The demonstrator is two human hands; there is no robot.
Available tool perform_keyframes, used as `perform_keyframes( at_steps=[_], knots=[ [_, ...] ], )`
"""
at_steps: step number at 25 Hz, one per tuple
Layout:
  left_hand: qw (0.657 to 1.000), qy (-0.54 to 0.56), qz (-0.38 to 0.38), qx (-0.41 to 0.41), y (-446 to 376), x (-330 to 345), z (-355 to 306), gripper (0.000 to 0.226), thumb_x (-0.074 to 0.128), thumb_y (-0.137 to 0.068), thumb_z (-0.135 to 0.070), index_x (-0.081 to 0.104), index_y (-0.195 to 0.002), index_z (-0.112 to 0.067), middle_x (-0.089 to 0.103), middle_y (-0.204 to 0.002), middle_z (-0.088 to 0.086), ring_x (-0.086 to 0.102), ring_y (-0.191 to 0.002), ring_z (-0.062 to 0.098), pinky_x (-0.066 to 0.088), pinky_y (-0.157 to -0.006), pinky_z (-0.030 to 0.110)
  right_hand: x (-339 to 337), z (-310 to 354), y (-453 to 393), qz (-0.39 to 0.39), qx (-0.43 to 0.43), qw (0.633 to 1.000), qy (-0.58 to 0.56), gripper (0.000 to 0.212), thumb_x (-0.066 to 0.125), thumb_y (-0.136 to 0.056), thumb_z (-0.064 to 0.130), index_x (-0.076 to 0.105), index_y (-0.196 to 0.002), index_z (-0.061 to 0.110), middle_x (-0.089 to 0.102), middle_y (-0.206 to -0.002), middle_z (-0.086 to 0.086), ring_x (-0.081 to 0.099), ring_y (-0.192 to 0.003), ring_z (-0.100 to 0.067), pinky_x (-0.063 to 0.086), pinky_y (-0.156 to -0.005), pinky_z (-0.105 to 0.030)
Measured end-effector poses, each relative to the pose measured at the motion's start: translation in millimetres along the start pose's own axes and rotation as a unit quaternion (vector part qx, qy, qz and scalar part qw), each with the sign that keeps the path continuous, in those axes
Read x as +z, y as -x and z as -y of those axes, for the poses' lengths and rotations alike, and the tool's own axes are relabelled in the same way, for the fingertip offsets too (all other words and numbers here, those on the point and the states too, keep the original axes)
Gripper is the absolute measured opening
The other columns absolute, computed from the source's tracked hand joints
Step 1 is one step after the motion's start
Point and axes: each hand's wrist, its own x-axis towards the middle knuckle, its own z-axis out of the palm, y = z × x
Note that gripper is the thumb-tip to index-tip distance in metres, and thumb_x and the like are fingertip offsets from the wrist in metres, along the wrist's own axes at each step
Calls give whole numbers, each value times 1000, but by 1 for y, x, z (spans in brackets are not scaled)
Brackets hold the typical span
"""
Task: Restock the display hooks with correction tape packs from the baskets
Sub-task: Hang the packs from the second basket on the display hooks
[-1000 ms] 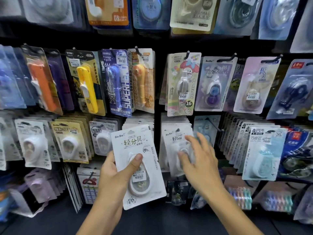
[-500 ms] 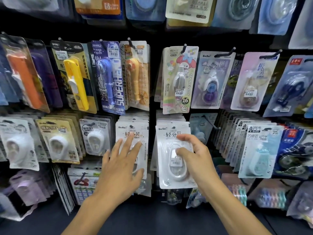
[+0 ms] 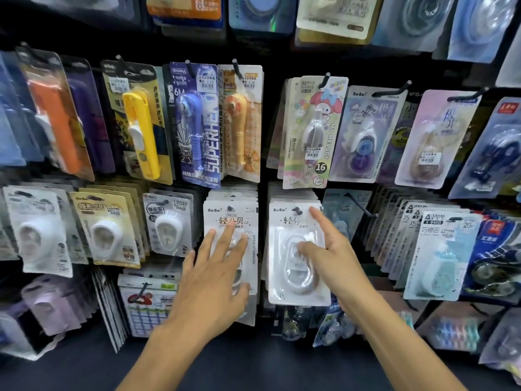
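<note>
Both palms face the display so the front packs sit flat and square on their hooks. My left hand (image 3: pixel 214 280) lies spread, fingers straight and apart, on the left BoBo pack (image 3: pixel 231 221); its title shows at 12 o'clock above my fingertips. My right hand (image 3: pixel 327 249) has its forefinger out toward the hook hole at 11 o'clock, thumb pressing the blister of the right BoBo pack (image 3: pixel 284 294). Neither hand clamps anything. I judge the hanging done, just settling. No basket in view.
</note>
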Motion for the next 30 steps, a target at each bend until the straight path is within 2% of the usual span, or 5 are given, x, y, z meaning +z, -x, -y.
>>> perform_keyframes(
  at_steps=[13, 17, 20, 24, 30],
  knots=[
    [999, -29, 5, 31, 3, 11, 4, 84, 46, -98, -49, -15, -157, -47, -47, -155, -19, -35, -151, 17, 5, -128, 49, 26, -43, -52, -72, -59, 918, 384, 74, 53, -102, 32, 6, -159, 41, 51, -136, -11, 60, -104, -33, 47, -69, -37],
    [991, 28, -124, 49, 45, 26, 4, 65, 63, -92, -25, 40, -153, -22, 31, -162, 14, 34, -146, 37, 35, -115, 53, 63, -110, 56, -167, -56, 946, 272, 54, 54, -98, 17, 36, -149, 22, 46, -142, -8, 51, -120, -30, 47, -92, -45],
    [981, 65, 169, -74, 114, 79, 34, 48, 60, -96, -26, 50, -141, -18, 50, -140, 10, 50, -127, 34, 45, -101, 45, 99, -188, 177, 94, 72, 946, 301, 36, 54, -98, 16, 54, -134, 18, 61, -132, -7, 60, -116, -29, 50, -92, -40],
    [833, 14, 528, -163, 255, 160, 77, 56, 65, -94, -25, 47, -147, -19, 50, -150, 8, 52, -133, 28, 45, -105, 34, 116, -270, 309, 483, 225, 756, 382, 39, 55, -96, 26, 59, -134, 20, 60, -140, -5, 57, -124, -25, 45, -98, -29],
    [881, 95, 376, -272, 307, 212, 100, 50, 61, -95, -26, 51, -143, -19, 60, -139, 6, 58, -124, 24, 49, -100, 35, 137, -291, 268, 538, 277, 748, 274, 61, 69, -85, 38, 50, -143, 36, 52, -147, 4, 57, -122, -15, 46, -100, -28]
  ],
)
